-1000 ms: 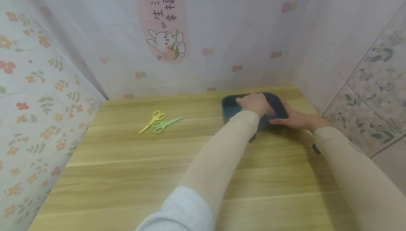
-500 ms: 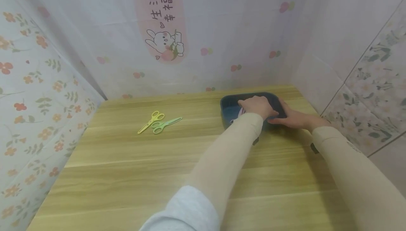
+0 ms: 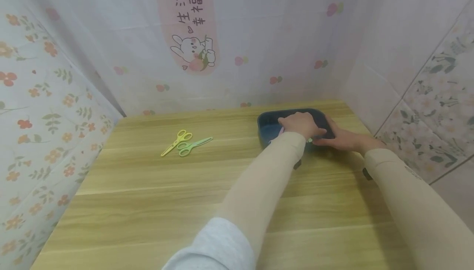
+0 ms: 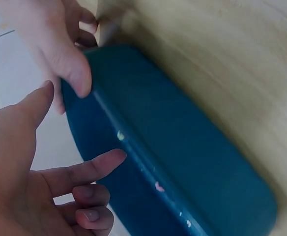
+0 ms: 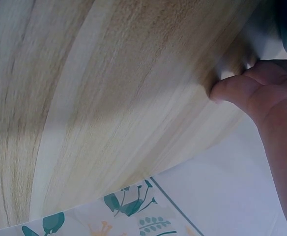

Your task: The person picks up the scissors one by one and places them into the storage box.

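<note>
The bin [image 4: 178, 132] stands at the far right of the table [image 3: 166, 204]; the right hand [image 3: 342, 139] grips its end, thumb over the rim. The left hand [image 3: 300, 124] is over the bin, fingers loosely bent, thumb and index finger apart, nothing visible between them. A lilac thing [image 3: 282, 130] shows beside it, too hidden to identify.

The left forearm crosses the near rim, so leaning on it could tip the bin. A hard push could send it over the table's nearby edge. The yellow scissors [image 3: 177, 142] and green scissors [image 3: 194, 144] lie together, seemingly touching; lifting one might drag the other.

The back cloth [image 3: 252, 23] reads 生活甜 and 幸福满, cut off above, over a rabbit drawing [image 3: 194, 52]. Print on the right sleeve [image 3: 398, 183] is too small to read. No brand shows on bin or scissors.
</note>
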Demonstrator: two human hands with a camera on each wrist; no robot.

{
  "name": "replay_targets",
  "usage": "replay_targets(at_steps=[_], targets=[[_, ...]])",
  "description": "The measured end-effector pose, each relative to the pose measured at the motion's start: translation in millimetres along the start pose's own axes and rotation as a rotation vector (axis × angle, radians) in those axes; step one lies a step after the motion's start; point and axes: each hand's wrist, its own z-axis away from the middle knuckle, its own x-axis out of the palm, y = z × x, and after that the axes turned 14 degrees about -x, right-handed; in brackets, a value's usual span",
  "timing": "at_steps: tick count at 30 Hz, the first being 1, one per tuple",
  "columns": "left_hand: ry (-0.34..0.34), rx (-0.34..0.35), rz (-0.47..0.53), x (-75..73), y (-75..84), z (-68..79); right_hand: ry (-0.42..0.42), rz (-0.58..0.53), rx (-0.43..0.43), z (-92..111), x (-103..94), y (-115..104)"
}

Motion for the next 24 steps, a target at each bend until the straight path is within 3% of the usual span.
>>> replay_targets(at_steps=[9,18,24], targets=[[0.051,0.002,0.004,-15.3,-18.1,-14.2,0.019,0.024,0.0,-1,2.5,-3],[0.086,0.017,0.035,-46.2,-48.8,-16.3,0.019,0.043,0.022,-3,4.9,-3],[0.09,0.01,0.072,-60.0,-66.7,-30.0,0.023,0.024,0.014,-1,3.9,0]])
